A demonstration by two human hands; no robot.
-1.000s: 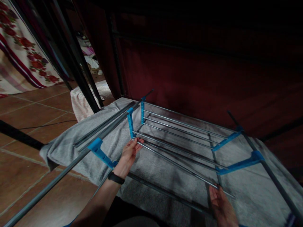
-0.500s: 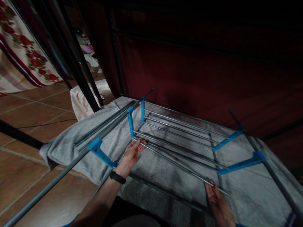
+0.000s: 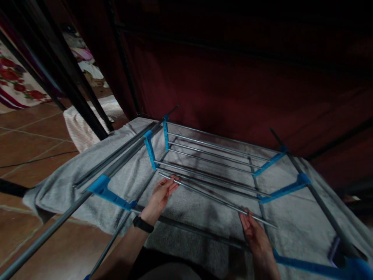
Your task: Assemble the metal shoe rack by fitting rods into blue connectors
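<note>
Both hands carry one loose metal rod [image 3: 215, 199] across a rack frame that lies on a grey blanket [image 3: 186, 210] spread over the tiled floor [image 3: 32, 144]. The left hand [image 3: 161, 194] has its fingers [image 3: 171, 182] curled lightly about the rod's near-left end, just short of a blue plastic bracket [image 3: 150, 154]. The right hand [image 3: 255, 235] supports the other end from below, palm up, fingers loosely bent rather than clamped. Beyond the fingers, several rods [image 3: 210, 155] already sit in place, running between the left brackets and the blue brackets on the right [image 3: 271, 163]. The held rod appears not yet seated at either end: its left tip lies short of the bracket and its right end overshoots the right hand freely. By the look of it the shelf is mostly filled, with this rod left to fit. More long tubes [image 3: 116, 155] lie left of the left hand.
</note>
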